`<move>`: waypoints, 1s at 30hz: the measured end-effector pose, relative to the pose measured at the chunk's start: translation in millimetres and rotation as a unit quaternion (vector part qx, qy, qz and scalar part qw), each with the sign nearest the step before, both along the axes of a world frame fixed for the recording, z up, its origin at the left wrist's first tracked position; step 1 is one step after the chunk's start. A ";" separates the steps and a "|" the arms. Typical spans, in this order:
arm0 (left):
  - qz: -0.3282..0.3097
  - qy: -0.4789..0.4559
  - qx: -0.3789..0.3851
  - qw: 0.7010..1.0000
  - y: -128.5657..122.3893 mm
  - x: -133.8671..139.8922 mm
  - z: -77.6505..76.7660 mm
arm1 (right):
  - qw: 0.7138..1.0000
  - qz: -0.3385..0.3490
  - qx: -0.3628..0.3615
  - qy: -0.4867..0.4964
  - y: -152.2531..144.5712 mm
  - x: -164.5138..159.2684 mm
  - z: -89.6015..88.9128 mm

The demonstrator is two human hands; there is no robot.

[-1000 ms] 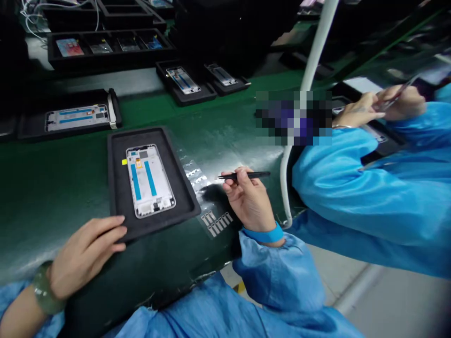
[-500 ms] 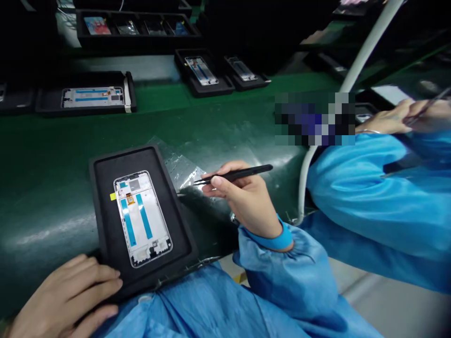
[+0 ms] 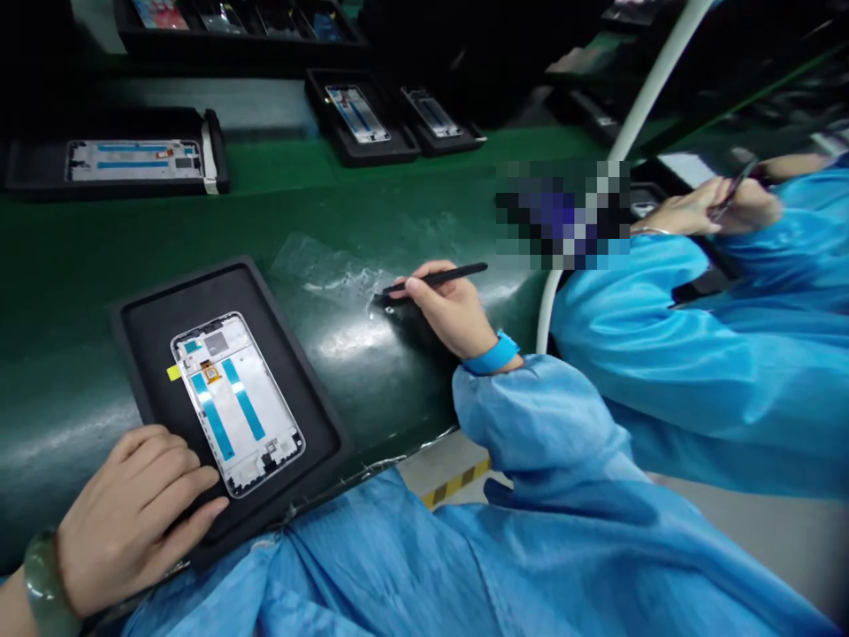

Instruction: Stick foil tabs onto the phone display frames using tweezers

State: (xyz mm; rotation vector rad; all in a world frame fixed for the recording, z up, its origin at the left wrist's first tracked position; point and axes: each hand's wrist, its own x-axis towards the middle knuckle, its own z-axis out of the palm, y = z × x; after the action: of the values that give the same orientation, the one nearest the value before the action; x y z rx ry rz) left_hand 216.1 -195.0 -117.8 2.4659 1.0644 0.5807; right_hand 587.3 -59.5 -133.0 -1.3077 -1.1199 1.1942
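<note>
In front of me a black tray [image 3: 292, 372] holds a phone mid-frame [image 3: 265, 372] with two blue strips, an orange flex piece and a yellow tab at its left edge. My left hand [image 3: 149, 504] lies with fingers stretched over the tray's near left corner, beside the frame's lower end. My right hand [image 3: 451, 310] pinches black tweezers [image 3: 457, 274], right of the tray. Their tip points left, at the right end of a clear plastic sheet [image 3: 318, 265] on the green mat; whether it touches is unclear. A small white speck [image 3: 389, 310] shows below the tip.
Further trays with phone frames stand at the back, one on the left [image 3: 216, 168] and two in the middle [image 3: 378, 155]. Behind them is a compartment tray [image 3: 232, 40]. A pale curved tube [image 3: 650, 80] rises at right, near a co-worker's blue sleeve [image 3: 630, 327].
My right hand with the tweezers has moved away from the tray toward the far end of the plastic sheet. My left hand has slid further onto the tray's corner. The view has shifted slightly.
</note>
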 end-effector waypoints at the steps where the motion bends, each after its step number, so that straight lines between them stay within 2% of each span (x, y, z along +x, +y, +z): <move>1: 0.012 -0.011 -0.008 1.000 0.4 0.3 0.9 | 1.000 -0.013 0.011 0.007 6.1 0.9 2.4; 5: 0.114 -0.031 0.016 0.993 17.2 -3.4 3.5 | 0.998 -0.031 0.032 0.034 13.8 -18.5 30.7; 8: 0.159 0.009 0.042 0.986 42.6 -8.8 0.6 | 0.998 -0.007 0.021 0.056 2.3 -58.3 54.6; 10: 0.174 0.037 0.046 0.983 59.0 -9.5 -2.8 | 0.994 0.040 -0.013 0.097 -6.8 -91.4 60.6; 14: 0.215 0.010 0.030 0.976 76.2 0.3 -2.1 | 0.971 0.131 -0.096 0.172 -14.9 -150.9 49.4; 18: 0.237 -0.088 -0.046 0.966 77.2 12.3 9.2 | 0.952 0.191 -0.112 0.214 -13.7 -181.7 36.2; 22: 0.245 -0.135 -0.097 0.955 76.3 13.6 14.2 | 0.952 0.211 -0.094 0.199 -12.8 -187.5 35.0; 27: 0.219 -0.088 -0.099 0.967 76.1 9.4 15.2 | 0.958 0.259 -0.027 0.121 -5.9 -181.4 38.8; 30: 0.201 -0.064 -0.103 0.972 74.5 5.2 16.2 | 0.954 0.277 -0.013 0.117 3.0 -179.7 36.1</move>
State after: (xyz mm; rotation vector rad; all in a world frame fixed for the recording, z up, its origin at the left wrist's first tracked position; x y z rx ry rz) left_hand 221.3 -120.5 -101.7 2.0161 1.5014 0.6990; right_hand 407.6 -56.5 -96.9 -0.8542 -1.3405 1.7272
